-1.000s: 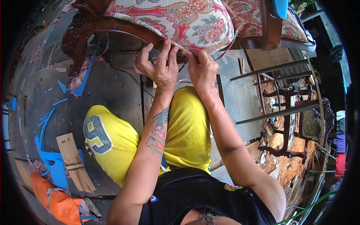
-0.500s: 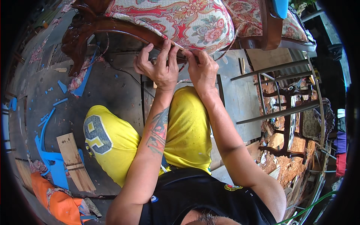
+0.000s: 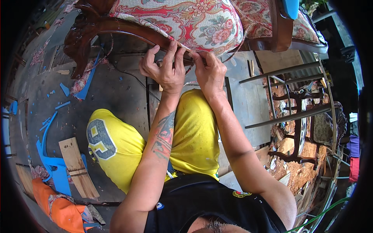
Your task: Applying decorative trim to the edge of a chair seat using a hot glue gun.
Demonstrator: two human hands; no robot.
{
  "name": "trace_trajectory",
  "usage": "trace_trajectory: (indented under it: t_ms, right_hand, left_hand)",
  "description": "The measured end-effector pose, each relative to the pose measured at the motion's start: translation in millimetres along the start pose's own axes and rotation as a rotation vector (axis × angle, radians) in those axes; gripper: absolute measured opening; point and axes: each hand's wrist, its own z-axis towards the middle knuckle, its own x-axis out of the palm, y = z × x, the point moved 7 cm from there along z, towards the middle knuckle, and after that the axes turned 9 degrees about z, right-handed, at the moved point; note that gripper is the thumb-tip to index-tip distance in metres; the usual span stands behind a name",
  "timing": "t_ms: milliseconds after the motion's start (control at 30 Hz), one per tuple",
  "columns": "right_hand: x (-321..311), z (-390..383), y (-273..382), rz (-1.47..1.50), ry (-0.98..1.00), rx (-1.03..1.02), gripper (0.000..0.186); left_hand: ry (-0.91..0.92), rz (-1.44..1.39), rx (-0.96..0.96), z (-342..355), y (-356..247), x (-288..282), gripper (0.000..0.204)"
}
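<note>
Floor: grey boards (image 3: 128, 93), littered with blue foam scraps (image 3: 61, 180).
Floral cover (image 3: 186, 19): spread over the seat, above carved wooden frame (image 3: 128, 29).
Left hand (image 3: 163, 73): fingers fanned, tips set at the cover's edge; pinch cannot be told.
Right hand (image 3: 210, 72): thumb and forefinger pinched on that edge.
Progress: cushion covered; edge seemingly unfinished, cord (image 3: 236, 51) left hanging.
</note>
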Motion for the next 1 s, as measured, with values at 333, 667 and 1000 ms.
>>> trace_trajectory:
  t_ms: [333, 667, 1000]
  right_hand:
    - [0.9, -0.9, -0.7, 0.031, 0.029, 0.038, 0.018]
    - [0.8, -1.3, -1.0, 0.032, 0.012, 0.01, 0.014]
    - [1.3, -4.0, -4.4, 0.062, 0.02, 0.021, 0.015]
  left_hand:
    - [-0.006, -0.009, 0.003, -0.8, 0.3, -0.1, 0.04]
    - [0.04, -0.042, -0.001, -2.9, -1.8, 0.2, 0.044]
    - [0.086, -0.111, -0.023, -5.9, -5.5, 1.6, 0.052]
